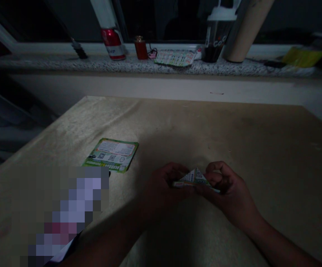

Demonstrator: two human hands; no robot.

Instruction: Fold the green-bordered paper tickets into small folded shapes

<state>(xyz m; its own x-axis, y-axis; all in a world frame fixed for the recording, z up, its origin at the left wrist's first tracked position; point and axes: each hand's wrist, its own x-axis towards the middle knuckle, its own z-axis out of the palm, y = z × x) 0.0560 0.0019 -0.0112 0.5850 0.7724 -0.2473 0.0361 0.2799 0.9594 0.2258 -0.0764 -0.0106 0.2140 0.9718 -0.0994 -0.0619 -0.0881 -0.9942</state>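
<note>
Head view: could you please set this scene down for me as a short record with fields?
left hand: pinches the left side of the folded paper
right hand: pinches its right side
folded paper: triangle, printed, close to the table
flyer: flat on the table, left of the hands
windowsill: red can, lighter, dark cup, cardboard tube
light: dim

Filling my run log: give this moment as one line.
left hand: holds folded paper | right hand: holds folded paper | flyer: flat on table
</note>
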